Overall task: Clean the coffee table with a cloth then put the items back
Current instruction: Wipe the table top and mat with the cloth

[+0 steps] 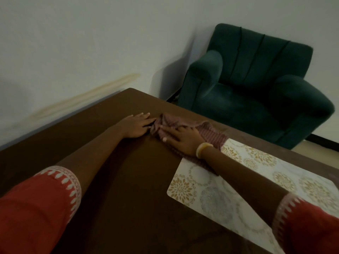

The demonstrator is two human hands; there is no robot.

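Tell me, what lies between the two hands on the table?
In the head view, the bunched end of the cloth lies between the left hand and the right hand, which presses on it.

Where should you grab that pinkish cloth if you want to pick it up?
Best bet: the bunched-up folds at the far left end of the cloth, beside the left hand. They stand up from the coffee table, so fingers can pinch them from above. The rest lies flat under the right hand.

Dark green armchair (253,85) near a wall (73,43), possibly stained.
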